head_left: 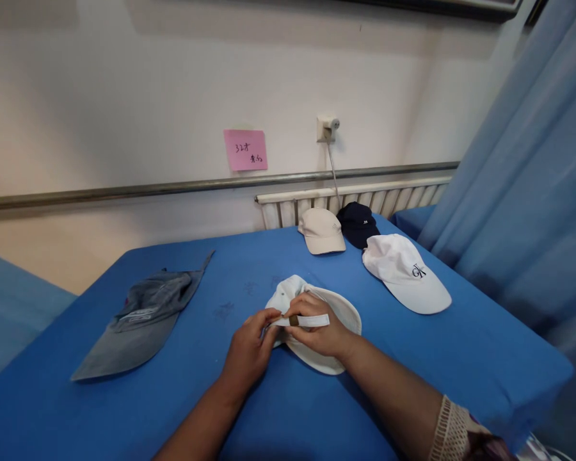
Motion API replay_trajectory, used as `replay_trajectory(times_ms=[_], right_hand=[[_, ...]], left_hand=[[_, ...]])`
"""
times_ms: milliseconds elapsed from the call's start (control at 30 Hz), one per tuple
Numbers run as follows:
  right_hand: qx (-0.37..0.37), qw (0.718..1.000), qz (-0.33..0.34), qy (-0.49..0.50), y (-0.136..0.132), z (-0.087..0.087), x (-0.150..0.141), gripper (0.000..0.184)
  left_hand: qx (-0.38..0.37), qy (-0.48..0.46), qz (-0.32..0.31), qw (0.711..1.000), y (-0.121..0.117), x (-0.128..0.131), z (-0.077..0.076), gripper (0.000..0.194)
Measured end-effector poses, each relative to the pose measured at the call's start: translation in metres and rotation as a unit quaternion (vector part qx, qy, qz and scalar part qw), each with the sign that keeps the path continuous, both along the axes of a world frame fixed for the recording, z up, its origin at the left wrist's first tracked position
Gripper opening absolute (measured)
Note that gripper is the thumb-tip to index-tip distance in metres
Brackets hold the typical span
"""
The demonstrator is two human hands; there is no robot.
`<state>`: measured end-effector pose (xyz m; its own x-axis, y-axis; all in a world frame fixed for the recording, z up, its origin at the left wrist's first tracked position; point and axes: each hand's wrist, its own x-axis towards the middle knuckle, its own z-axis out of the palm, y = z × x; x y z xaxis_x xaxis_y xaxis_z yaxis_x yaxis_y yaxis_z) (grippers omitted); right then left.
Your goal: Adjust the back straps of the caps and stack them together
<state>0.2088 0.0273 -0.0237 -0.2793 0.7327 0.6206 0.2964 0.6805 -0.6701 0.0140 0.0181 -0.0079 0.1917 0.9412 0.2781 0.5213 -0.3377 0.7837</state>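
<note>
White strap (317, 320) and brown buckle (294, 320) sit between your two hands in the head view. Your left grip (252, 342) pinches the strap's left end beside the buckle; your fingers hide exactly how. Your right grip (324, 333) is closed on the strap at the buckle, and the strap's loose end juts to the right across the back of that hand. Just beneath both grips is the pale cap (288, 289) this strap belongs to, its crown showing beyond your fingers and its brim (351, 314) spreading to the right of and below your right hand. It lies on the blue surface (249, 397).

Well to the left of your left grip is a grey-blue cap (156, 298), its brim pointing toward the near left and a strap end sticking up at the back. Beyond your right grip stands a beige cap (320, 227), with a navy cap (358, 221) just beside it on the right. Farther right of your grip, nearer to you than those two, is a white cap (393, 262) with dark letters. Past the caps, a pink note (246, 150) is stuck on the wall (163, 83), above a metal rail (192, 186).
</note>
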Motion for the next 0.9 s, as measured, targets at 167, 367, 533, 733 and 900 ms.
replay_trajectory(times_ms=[167, 367, 533, 733, 900], right_hand=[[0.014, 0.993, -0.074, 0.088, 0.005, -0.002, 0.006, 0.011], [0.006, 0.990, -0.134, 0.036, 0.010, -0.008, 0.014, 0.029], [-0.120, 0.919, -0.341, -0.154, 0.016, -0.008, 0.051, 0.048], [-0.308, 0.902, -0.277, -0.119, 0.033, -0.018, 0.073, 0.019], [-0.314, 0.861, -0.301, 0.263, 0.037, -0.029, 0.051, 0.039]], left_hand=[[-0.021, -0.107, 0.122, 0.987, 0.016, -0.019, 0.009, 0.020], [-0.218, -0.431, 0.224, 0.846, 0.043, -0.046, 0.000, 0.018], [-0.208, -0.432, 0.248, 0.842, 0.049, -0.049, -0.011, 0.025], [0.050, -0.194, 0.297, 0.934, 0.040, -0.043, -0.007, 0.052], [0.213, 0.037, 0.114, 0.970, 0.018, -0.023, -0.015, 0.027]])
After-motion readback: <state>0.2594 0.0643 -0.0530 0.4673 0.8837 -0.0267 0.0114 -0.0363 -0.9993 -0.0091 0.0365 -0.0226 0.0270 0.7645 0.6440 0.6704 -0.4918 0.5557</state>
